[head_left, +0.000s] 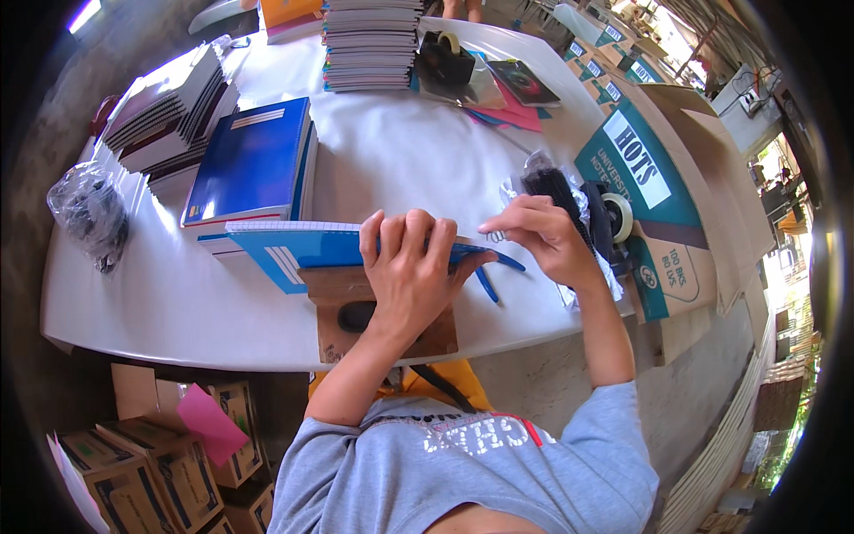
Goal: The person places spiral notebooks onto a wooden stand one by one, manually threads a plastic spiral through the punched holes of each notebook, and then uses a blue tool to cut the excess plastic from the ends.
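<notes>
The left hand [400,267] is clamped over the top edge of one blue notebook [276,254], covering its middle, so what lies under the palm cannot be made out. The right hand [538,236], apart from the left and just beside the notebook's right end, pinches one wire coil [495,237]; only a few loops show, and whether it enters the pages is too small to tell. Below the notebook is one brown stand [334,285], partly hidden by the left wrist. Two blue handles [487,285] show by the notebook's right end, their other ends hidden. One pile of blue notebooks [253,160] sits behind the notebook's left end, its number unclear; one plastic bag [89,205] with indistinct dark contents lies farther left. One tall book stack [371,49], its top cut off, rises well behind the notebook; one green-and-brown carton [654,178] stands well to its right.
</notes>
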